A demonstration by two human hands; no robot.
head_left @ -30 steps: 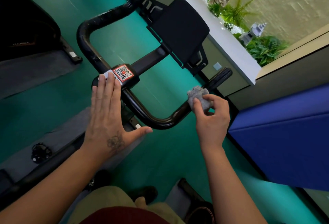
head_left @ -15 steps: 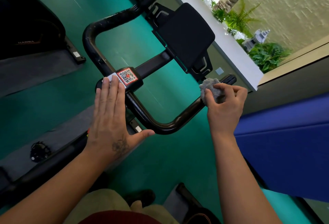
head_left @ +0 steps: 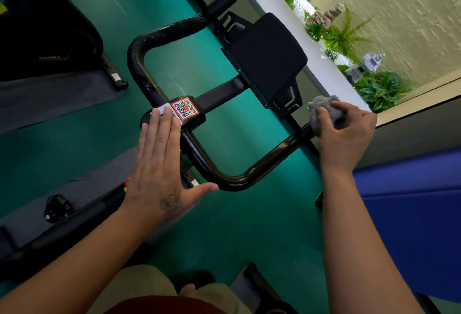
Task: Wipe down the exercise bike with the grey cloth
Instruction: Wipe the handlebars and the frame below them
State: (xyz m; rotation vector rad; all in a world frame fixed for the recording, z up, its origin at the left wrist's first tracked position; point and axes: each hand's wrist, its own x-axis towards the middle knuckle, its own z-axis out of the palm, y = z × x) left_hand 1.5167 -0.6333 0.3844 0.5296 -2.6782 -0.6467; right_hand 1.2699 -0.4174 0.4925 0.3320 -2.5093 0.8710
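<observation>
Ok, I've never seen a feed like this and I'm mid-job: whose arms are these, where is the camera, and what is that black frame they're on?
There is no robot here. The one picture comes from a wide-angle camera worn on a person's head, looking forward and down, so the two bare arms are the wearer's own.

The black tube loop is the exercise bike's handlebar, seen from above over a green floor. At its middle is a clamp with a QR sticker, and a black console pad sits beyond it.

The left hand lies flat, fingers straight, on the clamp area beside the sticker. The right hand holds the bunched grey cloth against the right end of the handlebar, where the handle grip would be; the hand and cloth hide that end.

A blue padded block is at the right.
</observation>
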